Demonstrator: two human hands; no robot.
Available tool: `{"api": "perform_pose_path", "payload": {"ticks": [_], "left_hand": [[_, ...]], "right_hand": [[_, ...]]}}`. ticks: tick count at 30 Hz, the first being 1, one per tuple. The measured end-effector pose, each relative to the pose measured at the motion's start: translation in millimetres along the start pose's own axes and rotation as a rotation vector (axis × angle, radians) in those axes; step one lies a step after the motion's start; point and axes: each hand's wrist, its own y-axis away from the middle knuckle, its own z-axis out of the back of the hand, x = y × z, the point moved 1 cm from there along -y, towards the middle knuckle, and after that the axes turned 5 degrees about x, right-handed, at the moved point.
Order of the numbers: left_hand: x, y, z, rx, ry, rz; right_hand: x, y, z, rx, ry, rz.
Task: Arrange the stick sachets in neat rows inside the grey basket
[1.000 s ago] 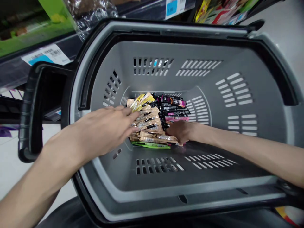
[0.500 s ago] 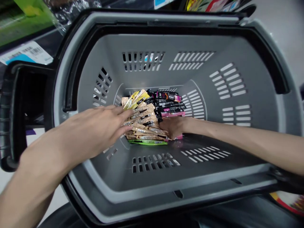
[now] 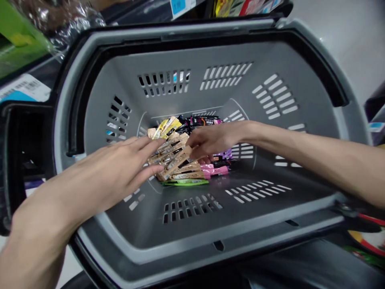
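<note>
Slim tan snack packets (image 3: pixel 174 160) lie in rows on the floor of a deep grey shopping basket (image 3: pixel 240 230). My left hand (image 3: pixel 117 168) reaches in from the left, fingers stretched out and resting against the left ends of these packets. From the right comes my right hand (image 3: pixel 212 138), its thumb and fingers closed on the right end of a tan packet in the pile. A yellow packet (image 3: pixel 166 127) rests at the back left and a green packet (image 3: pixel 186 182) at the front. Black packets (image 3: pixel 207 120), pink packets (image 3: pixel 218 171) and purple ones lie around my right hand, which partly covers them.
The basket's black handle (image 3: pixel 9 168) sticks out on the left. Behind the basket runs a shelf with price labels (image 3: pixel 179 7), clear plastic wrap (image 3: pixel 72 28) and colourful packages (image 3: pixel 237 7). Dark fabric (image 3: pixel 306 265) shows below the front rim.
My right hand has lifted and moved back from the packets' front right, uncovering pink and purple packets, and its fingers now close on a tan packet. My left hand stays against the pile.
</note>
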Motion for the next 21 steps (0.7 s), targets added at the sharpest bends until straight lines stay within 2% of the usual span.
{"api": "perform_pose_path", "payload": {"ticks": [4,9,11,15,18,21], "left_hand": [[-6,1,7.7,0.083,-0.040,-0.017],[-14,-2,18.9,0.116,0.024,0.007],[-17,-4,22.7,0.091,0.061,0.049],[-22,-3,30.4,-0.039,0.161,0.123],[-27,1,34.1,-0.117,0.379,0.199],[-30,3,34.0,-0.114,0.844,0.245]], "right_hand": [[14,1,-2,-0.065,-0.313,0.128],[30,7,-6,-0.108,-0.645,0.248],[36,11,-10,-0.096,-0.766,0.290],[46,17,-16,-0.057,-0.926,0.421],[48,17,-17,-0.048,-1.025,0.521],[45,12,-17,-0.086,-1.062,0.596]]}}
